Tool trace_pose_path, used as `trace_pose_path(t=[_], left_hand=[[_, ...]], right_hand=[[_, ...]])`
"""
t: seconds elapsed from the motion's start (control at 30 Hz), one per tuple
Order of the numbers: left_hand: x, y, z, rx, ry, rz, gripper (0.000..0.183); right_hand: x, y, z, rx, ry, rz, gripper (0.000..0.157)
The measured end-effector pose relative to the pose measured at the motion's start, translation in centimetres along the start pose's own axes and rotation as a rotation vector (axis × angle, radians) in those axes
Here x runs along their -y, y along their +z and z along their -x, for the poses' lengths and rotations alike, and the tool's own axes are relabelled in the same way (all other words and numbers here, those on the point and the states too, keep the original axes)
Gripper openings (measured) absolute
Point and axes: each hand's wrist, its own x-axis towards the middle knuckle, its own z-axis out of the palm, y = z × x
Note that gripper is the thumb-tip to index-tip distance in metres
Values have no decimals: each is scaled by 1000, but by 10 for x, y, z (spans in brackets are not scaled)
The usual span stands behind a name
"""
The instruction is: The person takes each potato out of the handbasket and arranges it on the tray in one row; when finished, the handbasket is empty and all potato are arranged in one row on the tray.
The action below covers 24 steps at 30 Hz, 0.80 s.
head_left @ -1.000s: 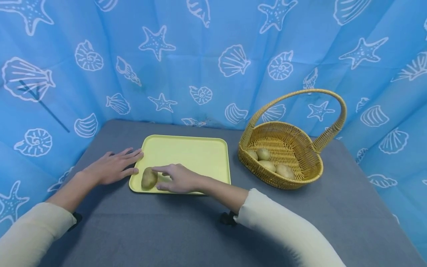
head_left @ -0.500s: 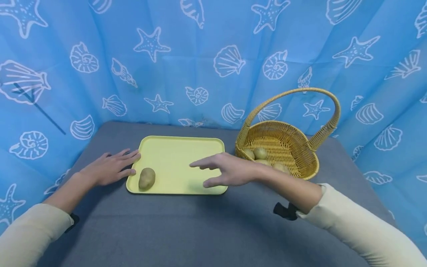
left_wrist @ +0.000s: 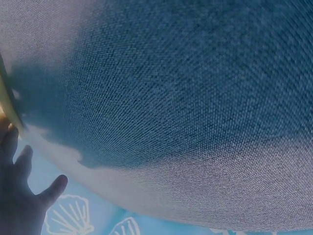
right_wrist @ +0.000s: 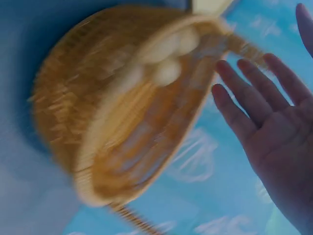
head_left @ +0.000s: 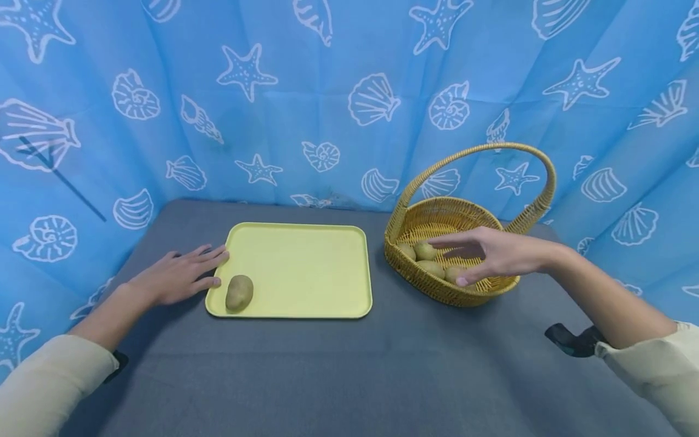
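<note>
A yellow tray (head_left: 306, 267) lies on the table with one potato (head_left: 239, 292) near its front left corner. My left hand (head_left: 177, 276) rests at the tray's left edge, fingers spread, fingertips touching the rim. To the right stands a wicker basket (head_left: 453, 297) with a tall handle, and several potatoes (head_left: 430, 268) lie in its left and front part. Over the basket hovers my right hand (head_left: 499, 252), thumb and fingers apart, holding nothing. The right wrist view shows that hand's open palm (right_wrist: 279, 132) beside the blurred basket.
A grey cloth (head_left: 327, 370) covers the table. Behind it hangs a blue curtain (head_left: 306, 109) with white shell and starfish drawings. The basket's arched handle (head_left: 486, 145) rises behind my right hand.
My right hand has left the potato on the tray and moved right, across to the basket. The left hand stays at the tray's edge. The head view has shifted slightly.
</note>
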Motion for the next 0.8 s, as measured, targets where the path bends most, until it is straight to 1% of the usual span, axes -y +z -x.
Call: trace_pose_path(t=[0.1, 0.2, 0.3, 0.37, 0.47, 0.63, 0.8], left_hand=[[0, -1, 1, 0, -3, -2, 67], [-1, -2, 1, 2, -6, 2, 67], [-3, -2, 1, 1, -5, -3, 67], [-2, -1, 1, 1, -4, -6, 67], [-3, -1, 1, -5, 0, -6, 67], [-5, -1, 1, -5, 2, 1, 66], [-5, -3, 1, 2, -4, 7, 66]], right_hand=[[-26, -4, 8, 20, 34, -72, 75], [-47, -7, 13, 89, 77, -181, 73], [-60, -11, 15, 169, 152, -307, 74], [-67, -14, 14, 208, 201, -352, 75], [-73, -19, 11, 239, 264, -370, 74], [-77, -26, 5, 262, 316, -298, 73], [-78, -29, -2, 338, 386, -252, 76]])
